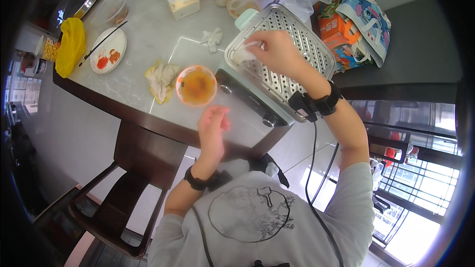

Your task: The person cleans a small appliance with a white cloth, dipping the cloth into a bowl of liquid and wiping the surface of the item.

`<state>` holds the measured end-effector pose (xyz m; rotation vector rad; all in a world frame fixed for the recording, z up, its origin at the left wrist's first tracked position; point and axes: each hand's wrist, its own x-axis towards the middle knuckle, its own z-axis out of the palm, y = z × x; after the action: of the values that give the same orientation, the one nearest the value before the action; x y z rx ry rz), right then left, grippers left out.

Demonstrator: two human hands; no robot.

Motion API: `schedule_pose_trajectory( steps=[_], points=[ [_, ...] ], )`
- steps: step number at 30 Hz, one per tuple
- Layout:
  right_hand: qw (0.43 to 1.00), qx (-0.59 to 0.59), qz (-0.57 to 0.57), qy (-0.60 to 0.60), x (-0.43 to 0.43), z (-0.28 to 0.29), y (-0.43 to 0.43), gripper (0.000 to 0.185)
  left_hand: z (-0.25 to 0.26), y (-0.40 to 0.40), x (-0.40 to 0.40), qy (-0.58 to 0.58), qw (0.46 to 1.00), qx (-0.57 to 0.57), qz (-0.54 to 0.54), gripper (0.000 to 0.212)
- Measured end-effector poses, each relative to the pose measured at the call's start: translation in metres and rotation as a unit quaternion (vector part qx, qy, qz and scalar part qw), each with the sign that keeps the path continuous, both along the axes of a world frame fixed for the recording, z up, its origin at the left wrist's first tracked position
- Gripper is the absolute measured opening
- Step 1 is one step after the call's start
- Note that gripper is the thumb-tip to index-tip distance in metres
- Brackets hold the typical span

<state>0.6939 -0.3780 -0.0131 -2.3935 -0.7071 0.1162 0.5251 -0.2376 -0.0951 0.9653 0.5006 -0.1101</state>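
Note:
My right hand (274,50) pinches a crumpled white tissue (244,55) over the left part of a perforated metal tray (311,53). The tray sits on a pale green electric cooker (247,19) with a black control panel (245,98) and two knobs. My left hand (213,126) is by the table's front edge, its fingers curled in and nothing visible in them. Just beyond it stands an orange-patterned bowl (196,86) of brownish-yellow liquid. Beside the bowl lies a rumpled, yellow-edged cloth (161,79). Another crumpled tissue (212,39) rests on the table behind.
A white plate (118,40) with red seasonings carries a dark stick (104,42) near a yellow plastic bag (69,46). Tissue packs (182,2) and containers stand at the back. Shopping bags (365,26) are at right. A wooden chair (144,152) is at left; a cable (310,178) hangs from my right wrist.

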Motion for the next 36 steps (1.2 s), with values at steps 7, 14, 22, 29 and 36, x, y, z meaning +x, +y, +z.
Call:
schedule_pose_trajectory(
  steps=[7, 14, 22, 29, 36],
  points=[
    [1.000, -0.006, -0.028, -0.008, 0.017, -0.009, -0.007, 0.016, 0.002, 0.001, 0.004, -0.003, 1.000, -0.003, -0.002, 0.014],
    [0.998, -0.023, -0.054, 0.020, 0.030, -0.007, -0.012, 0.017, 0.008, -0.001, 0.018, 0.004, 0.999, -0.048, 0.018, 0.021],
    [0.996, -0.024, -0.085, -0.004, 0.055, -0.015, -0.034, 0.017, 0.017, -0.004, 0.028, -0.010, 0.996, -0.083, -0.013, 0.033],
    [0.993, -0.043, -0.097, -0.043, 0.075, -0.019, -0.054, 0.018, 0.023, -0.006, 0.033, 0.005, 0.995, -0.100, -0.028, 0.039],
    [0.993, -0.020, -0.118, -0.013, 0.093, -0.022, -0.069, 0.024, 0.022, -0.007, 0.036, 0.026, 0.993, -0.109, -0.027, 0.039]
  ],
)
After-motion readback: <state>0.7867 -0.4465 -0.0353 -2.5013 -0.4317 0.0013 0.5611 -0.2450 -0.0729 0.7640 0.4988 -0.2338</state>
